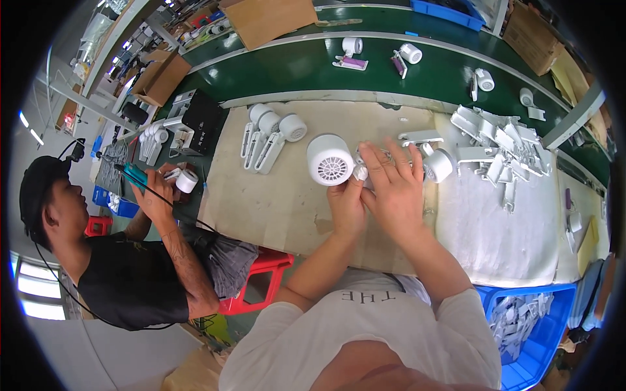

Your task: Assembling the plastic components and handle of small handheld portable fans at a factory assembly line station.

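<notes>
In front of me is a white handheld fan [329, 160], its round grille turned toward me and its handle running right, under my fingers. My left hand [348, 210] pinches it at the neck, thumb beside a small white joint. Over the handle lies my right hand [395, 190], fingers bent across it and thumb close to the left one; most of the handle is hidden. Just right of my fingers a second white fan head [438, 165] rests on the table, with a white handle shell [421, 137] behind it.
Several white fans [268, 133] lie at the table's back left. A pile of white handle shells [502, 146] covers the right. More fans [352, 47] stand on the green shelf. A blue bin [562, 313] of white parts is lower right. On the left a co-worker [130, 274] holds a teal tool [135, 174].
</notes>
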A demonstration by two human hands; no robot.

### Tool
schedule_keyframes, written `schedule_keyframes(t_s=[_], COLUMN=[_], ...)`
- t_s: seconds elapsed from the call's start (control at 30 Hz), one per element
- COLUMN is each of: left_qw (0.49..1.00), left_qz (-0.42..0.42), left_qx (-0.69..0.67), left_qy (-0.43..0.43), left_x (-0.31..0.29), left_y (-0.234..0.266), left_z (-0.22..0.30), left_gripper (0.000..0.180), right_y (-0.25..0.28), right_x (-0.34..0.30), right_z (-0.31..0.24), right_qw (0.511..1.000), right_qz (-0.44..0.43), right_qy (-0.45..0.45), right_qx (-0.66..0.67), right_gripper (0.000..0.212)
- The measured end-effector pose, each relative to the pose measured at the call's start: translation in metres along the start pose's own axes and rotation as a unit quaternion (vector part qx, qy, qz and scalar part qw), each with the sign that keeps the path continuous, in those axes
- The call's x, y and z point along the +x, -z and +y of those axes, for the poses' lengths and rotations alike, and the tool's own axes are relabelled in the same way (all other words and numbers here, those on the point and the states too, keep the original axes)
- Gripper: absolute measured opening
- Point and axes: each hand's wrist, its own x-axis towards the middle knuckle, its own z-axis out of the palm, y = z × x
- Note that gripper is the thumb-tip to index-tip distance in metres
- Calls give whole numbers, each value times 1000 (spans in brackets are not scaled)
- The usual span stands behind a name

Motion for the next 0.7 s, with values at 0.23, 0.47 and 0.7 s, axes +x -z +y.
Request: schedule_keyframes(t_s=[0.23,0.47,0.7], left_qw=[994,969,967], left_qz=[-71,-110,-192], left_qx=[-78,-219,147], left_qy=[-40,-21,84], left_x=[14,7,65], left_y=[-3,-19,21], left_z=[29,49,52], left_gripper=[37,38,33], right_y=[26,21,-3], right_x=[-20,-11,-24], right_z=[38,30,48], right_qw=[830,903,857], right_qz=[-247,-64,-298], right_qy=[-316,-143,-205], right_qx=[388,400,368], right_gripper=[48,30,35])
